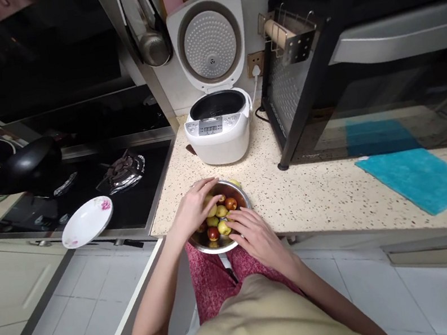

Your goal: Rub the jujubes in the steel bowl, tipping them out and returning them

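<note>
At fruit bowl (pixel 200 243), 2 hands (pixel 192 210) (pixel 258 237), cooker digits (pixel 211 129)

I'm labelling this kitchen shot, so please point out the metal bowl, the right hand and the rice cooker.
Metal bowl (pixel 240 195): head view, inner wall at the right.
Right hand (pixel 257 233): head view, back of the hand.
Rice cooker (pixel 222 146): head view, white front below the display.

Before us the bowl (pixel 244 194) sits at the near edge of the desk (pixel 276 213), fruit (pixel 213 233) inside. From it, we have the rice cooker (pixel 222 147) at twelve o'clock, oven (pixel 377 87) at two, cloth (pixel 423 180) at three, plate (pixel 87 222) at nine, stove (pixel 136 196) at ten.
</note>
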Action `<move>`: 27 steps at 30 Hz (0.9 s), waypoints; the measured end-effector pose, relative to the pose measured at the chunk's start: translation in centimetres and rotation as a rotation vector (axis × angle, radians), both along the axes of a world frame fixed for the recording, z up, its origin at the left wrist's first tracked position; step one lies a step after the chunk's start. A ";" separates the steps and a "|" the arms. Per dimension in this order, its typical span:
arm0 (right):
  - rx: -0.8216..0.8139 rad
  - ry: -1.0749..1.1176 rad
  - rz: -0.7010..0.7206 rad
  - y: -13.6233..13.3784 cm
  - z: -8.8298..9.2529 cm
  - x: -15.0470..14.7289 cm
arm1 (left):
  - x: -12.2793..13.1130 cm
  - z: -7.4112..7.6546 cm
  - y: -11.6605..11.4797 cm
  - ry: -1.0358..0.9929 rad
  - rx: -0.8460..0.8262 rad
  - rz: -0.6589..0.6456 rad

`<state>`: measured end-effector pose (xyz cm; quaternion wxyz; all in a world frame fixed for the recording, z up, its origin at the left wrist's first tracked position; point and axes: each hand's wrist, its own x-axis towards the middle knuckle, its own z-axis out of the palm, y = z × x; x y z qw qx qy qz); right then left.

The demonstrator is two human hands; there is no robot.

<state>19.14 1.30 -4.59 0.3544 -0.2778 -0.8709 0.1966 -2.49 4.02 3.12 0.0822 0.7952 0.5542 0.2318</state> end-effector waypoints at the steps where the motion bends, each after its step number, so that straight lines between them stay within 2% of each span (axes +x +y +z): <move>1: 0.005 -0.005 -0.002 0.0 0.0 0.0 | 0.4 0.5 1.2 0.051 -0.031 -0.027; 3: 0.015 -0.012 -0.008 -0.1 -0.1 0.0 | 1.6 1.3 3.8 0.197 -0.119 -0.050; 5: 0.024 -0.013 -0.011 -0.2 -0.1 -0.1 | 3.0 1.8 6.2 0.421 -0.269 -0.009; 8: 0.035 -0.011 -0.018 -0.3 -0.1 -0.1 | 5.2 2.0 9.2 0.554 -0.387 0.013; 12: 0.045 -0.007 -0.027 -0.4 -0.1 -0.1 | 7.6 1.6 11.9 0.662 -0.499 0.011; 19: 0.041 -0.003 -0.029 -0.4 -0.2 -0.1 | 9.3 1.2 13.7 0.706 -0.569 0.018; 27: 0.034 0.000 -0.027 -0.4 -0.3 -0.1 | 8.2 0.1 13.1 0.521 -0.471 0.002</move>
